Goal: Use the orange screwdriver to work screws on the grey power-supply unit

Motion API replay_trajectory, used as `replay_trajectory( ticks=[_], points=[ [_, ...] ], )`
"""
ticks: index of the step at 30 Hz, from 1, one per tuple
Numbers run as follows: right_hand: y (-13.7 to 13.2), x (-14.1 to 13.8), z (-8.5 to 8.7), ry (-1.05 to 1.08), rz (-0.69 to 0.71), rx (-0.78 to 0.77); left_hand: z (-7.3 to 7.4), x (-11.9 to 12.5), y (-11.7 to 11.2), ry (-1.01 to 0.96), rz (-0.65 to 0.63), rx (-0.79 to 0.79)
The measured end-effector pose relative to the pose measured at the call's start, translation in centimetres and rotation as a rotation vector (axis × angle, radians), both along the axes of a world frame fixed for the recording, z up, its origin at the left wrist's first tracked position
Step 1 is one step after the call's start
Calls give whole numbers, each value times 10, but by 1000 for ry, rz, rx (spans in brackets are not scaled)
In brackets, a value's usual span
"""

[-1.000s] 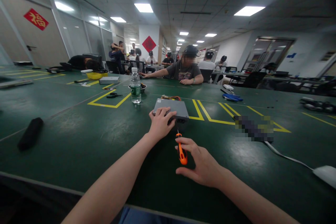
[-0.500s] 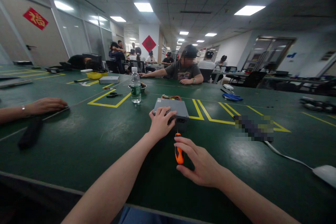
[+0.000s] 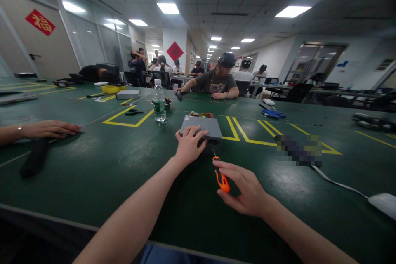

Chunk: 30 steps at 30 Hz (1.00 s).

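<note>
A grey metal computer power supply (image 3: 206, 124) lies on the green table in front of me, its bundle of coloured wires (image 3: 201, 114) at the far side. Fingers of my left hand (image 3: 189, 144) rest across its top, and the thumb presses the near side. My right hand (image 3: 247, 189) loosely holds an orange and black screwdriver (image 3: 221, 178) by its handle, with curled fingers and the thumb apart below. The thin shaft points up toward the near face of the power supply; its tip appears to be slightly apart from it.
A water bottle (image 3: 159, 103) stands left of the power supply, before a bowl (image 3: 168, 103). A co-worker's hand (image 3: 52, 128) lies at the left near a black object (image 3: 34, 159). Another person sits opposite. Blue gloves (image 3: 272, 114) and a white cable (image 3: 335, 182) lie right.
My right hand and the screwdriver have moved right, the shaft now tilted and its tip back from the power supply. My left hand stays put. The person opposite now holds a dark object.
</note>
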State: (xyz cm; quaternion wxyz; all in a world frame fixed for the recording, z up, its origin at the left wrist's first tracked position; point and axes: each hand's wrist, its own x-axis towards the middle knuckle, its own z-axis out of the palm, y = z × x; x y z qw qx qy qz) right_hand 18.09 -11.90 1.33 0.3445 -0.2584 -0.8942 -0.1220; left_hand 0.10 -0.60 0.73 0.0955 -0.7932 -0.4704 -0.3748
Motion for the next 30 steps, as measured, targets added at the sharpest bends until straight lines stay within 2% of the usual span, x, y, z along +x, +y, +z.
replay_trajectory(
  ticks=[6, 30],
  points=[
    [1, 16, 5, 50, -47, 74, 0, -1, -1, 6, -5, -2],
    [2, 17, 5, 48, -48, 88, -2, -1, 1, 0, -17, 7]
  ],
)
